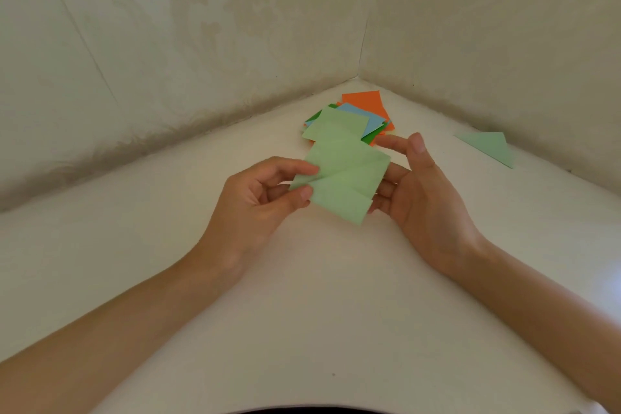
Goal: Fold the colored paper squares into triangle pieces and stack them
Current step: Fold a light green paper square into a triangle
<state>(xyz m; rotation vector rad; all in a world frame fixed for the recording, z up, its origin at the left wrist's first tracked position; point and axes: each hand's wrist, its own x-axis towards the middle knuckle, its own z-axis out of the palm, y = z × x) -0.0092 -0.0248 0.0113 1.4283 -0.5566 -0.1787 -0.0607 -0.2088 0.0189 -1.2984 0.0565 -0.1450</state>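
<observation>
A light green paper square [346, 178], partly folded with creases across it, is held above the white table. My left hand [258, 198] pinches its left corner between thumb and fingertips. My right hand [420, 191] supports its right side from behind with fingers spread, the thumb raised off the paper. Behind it lies a loose pile of paper squares [356, 118]: light green on top, then blue, dark green and orange. A folded light green triangle [490, 146] lies flat at the far right near the wall.
The white table [302, 296] fits into a corner formed by two pale patterned walls [201, 27]. The pile sits close to that corner. A dark edge shows at the bottom of the view.
</observation>
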